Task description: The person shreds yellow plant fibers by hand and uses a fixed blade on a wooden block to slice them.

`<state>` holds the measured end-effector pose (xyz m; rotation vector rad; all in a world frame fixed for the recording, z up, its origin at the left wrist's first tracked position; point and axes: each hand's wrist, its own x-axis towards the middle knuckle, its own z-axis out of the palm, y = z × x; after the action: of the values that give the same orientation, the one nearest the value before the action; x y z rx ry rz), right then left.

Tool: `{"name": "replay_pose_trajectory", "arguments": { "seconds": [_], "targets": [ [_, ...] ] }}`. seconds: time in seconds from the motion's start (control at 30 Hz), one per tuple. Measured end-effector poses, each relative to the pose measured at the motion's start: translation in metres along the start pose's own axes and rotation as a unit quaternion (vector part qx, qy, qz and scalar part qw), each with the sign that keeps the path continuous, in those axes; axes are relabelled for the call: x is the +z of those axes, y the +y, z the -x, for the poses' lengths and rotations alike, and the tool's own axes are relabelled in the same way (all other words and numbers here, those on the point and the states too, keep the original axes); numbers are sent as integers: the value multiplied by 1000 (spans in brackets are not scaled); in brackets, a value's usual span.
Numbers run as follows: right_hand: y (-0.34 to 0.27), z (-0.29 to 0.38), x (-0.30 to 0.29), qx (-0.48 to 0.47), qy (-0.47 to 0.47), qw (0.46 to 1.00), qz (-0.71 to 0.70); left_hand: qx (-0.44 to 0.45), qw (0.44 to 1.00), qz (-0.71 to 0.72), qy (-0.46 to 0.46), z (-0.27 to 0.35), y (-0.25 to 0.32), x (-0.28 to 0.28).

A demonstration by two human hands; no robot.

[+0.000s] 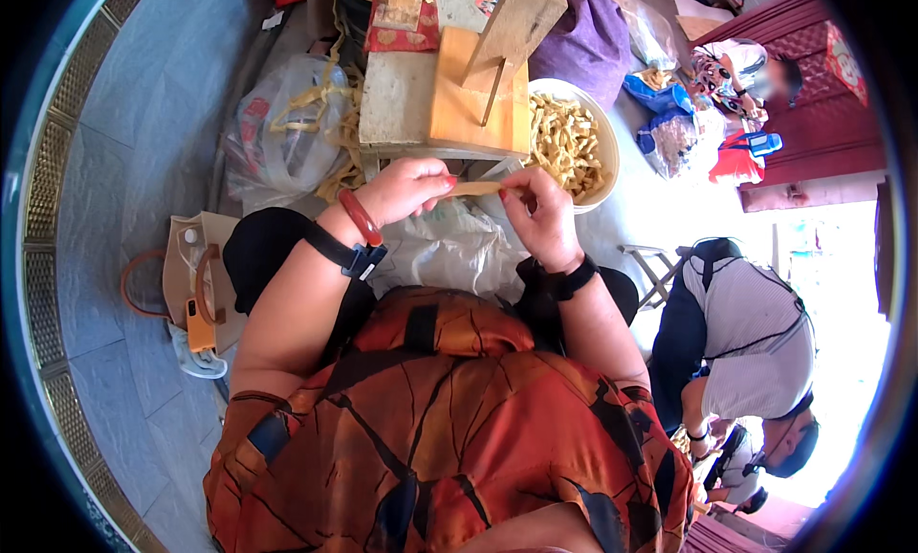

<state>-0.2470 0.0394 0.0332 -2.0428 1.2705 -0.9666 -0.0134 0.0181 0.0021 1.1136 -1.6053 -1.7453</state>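
Note:
A flat tan strip (475, 188) is stretched between my two hands, over my lap. My left hand (409, 189) pinches one end between thumb and fingers, and my right hand (539, 212) pinches the other end. Just beyond them stands a small bench (394, 101) bearing a wooden board (459, 72) with an upright wooden plate and a thin peg. To the right of the bench, behind my right hand, is a white bucket (609, 151) filled with short folded tan pieces (566, 140).
Long tan strips (349, 133) hang by a plastic bag (280, 137) left of the bench. A white sack (445, 248) lies below my hands. A handbag (204, 266) stands at left, a purple cloth (581, 29) beyond the bucket. Several people sit at right, near a folding stool (654, 269).

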Motion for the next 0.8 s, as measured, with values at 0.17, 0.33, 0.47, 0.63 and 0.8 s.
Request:
{"name": "replay_pose_trajectory", "arguments": {
  "seconds": [0.17,0.33,0.47,0.63,0.8],
  "targets": [
    [3,-60,-4,-24,67,997,32,152,960,-32,231,-45,23,-12],
    [45,-80,18,-47,73,988,129,68,832,-406,371,-82,24,-14],
    [91,-58,-16,-4,110,954,278,97,857,-339,376,-53,15,-3],
    [20,-26,-11,-284,48,948,137,50,988,30,140,-24,-6,24],
    [6,-3,0,-236,7,954,186,-17,959,272,-75,-4,-7,28]
  ]
}}
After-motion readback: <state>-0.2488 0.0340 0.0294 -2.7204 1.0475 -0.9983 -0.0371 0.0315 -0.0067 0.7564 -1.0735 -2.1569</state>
